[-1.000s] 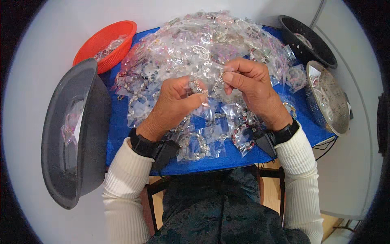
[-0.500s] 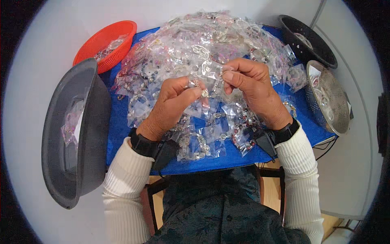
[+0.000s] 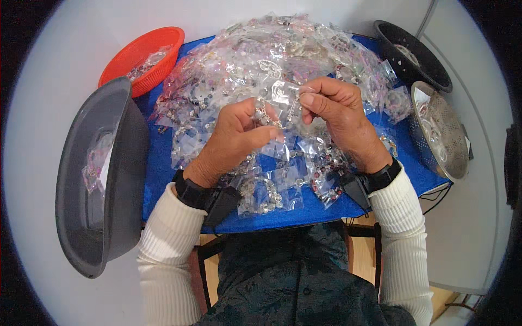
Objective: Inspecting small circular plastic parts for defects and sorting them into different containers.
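Note:
Between my hands, above the pile, is a small clear plastic bag (image 3: 283,98) with a silver chain bracelet (image 3: 292,111) in it. My right hand (image 3: 345,119) pinches the bag's upper right edge between thumb and fingers. On the other side, my left hand (image 3: 231,133) grips it, with the thumb in front near the bag's lower part and the fingers partly hidden behind. Glare on the plastic blurs some of the bracelet. Under and beyond both hands rises a large heap of bagged jewellery (image 3: 261,49), many pieces beaded.
A blue cloth (image 3: 163,187) covers the table. At left stand a red basket (image 3: 168,54) and a deep grey basin (image 3: 128,179), both holding bagged pieces. On the right are a black basket (image 3: 437,73) and a metal colander (image 3: 454,136) with more bags. Cables (image 3: 435,193) hang by the right table edge.
My left thumb has shifted slightly right and down along the bag, and the silver charm at its tip is less visible. My right hand keeps its pinch almost in place.

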### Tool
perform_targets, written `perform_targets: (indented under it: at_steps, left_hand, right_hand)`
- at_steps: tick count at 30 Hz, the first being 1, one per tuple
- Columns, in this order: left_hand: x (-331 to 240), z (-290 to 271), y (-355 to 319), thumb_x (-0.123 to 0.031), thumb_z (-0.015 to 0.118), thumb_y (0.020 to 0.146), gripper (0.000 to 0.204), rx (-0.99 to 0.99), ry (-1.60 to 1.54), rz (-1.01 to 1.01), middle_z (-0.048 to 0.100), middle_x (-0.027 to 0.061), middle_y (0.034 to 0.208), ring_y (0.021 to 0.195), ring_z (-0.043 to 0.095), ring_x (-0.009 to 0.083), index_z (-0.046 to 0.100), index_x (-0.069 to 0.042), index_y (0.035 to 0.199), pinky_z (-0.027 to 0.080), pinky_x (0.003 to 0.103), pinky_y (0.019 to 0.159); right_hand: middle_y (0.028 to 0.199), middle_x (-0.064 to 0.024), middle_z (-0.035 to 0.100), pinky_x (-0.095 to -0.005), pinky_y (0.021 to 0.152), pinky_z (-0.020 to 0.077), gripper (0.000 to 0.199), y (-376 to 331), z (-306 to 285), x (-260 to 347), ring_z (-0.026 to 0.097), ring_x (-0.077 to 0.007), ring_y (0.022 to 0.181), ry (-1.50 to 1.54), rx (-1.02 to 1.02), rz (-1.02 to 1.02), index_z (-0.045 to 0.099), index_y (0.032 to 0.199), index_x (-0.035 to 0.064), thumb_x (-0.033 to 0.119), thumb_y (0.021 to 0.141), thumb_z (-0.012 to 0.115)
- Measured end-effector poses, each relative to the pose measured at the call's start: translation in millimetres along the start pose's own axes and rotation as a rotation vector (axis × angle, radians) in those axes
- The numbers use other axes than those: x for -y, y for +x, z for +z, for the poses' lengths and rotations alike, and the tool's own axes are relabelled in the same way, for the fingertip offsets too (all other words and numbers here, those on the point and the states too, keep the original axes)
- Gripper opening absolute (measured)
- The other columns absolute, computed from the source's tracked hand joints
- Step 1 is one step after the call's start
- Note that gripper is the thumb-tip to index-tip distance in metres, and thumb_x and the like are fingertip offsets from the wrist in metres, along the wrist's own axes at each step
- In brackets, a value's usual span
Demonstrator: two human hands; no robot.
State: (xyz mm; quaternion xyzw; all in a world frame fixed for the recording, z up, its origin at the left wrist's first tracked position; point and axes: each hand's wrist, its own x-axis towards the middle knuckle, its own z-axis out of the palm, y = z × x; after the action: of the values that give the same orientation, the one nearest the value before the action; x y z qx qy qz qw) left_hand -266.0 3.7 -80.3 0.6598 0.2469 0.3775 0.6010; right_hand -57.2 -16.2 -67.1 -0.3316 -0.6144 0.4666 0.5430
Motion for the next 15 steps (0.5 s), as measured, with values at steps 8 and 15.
perform_targets:
  at_steps: [8,15]
  left_hand:
    - [-0.8,0.7,1.1,-0.005,0.056,0.083,0.008,-0.008,0.006,-0.009,0.062,0.0022,0.081,0.073,0.058,0.0088,0.058,0.000,0.089,0.047,0.024,0.067]
    - [-0.4,-0.9,2.7,-0.011,0.052,0.087,0.013,-0.007,0.063,-0.007,0.063,0.0034,0.078,0.075,0.057,0.0089,0.059,0.000,0.089,0.046,0.024,0.069]
  right_hand:
    - [0.071,-0.0033,0.060,-0.0226,0.059,0.0449,0.014,1.0,-0.7,-0.6,0.055,-0.0103,0.062,-0.012,0.043,0.005,0.063,0.091,-0.0006,0.012,0.086,0.060]
    - [0.071,-0.0037,0.060,-0.0223,0.059,0.0444,0.015,2.3,-0.6,-2.7,0.055,-0.0104,0.062,0.014,0.023,0.057,0.063,0.091,-0.0005,0.014,0.087,0.059]
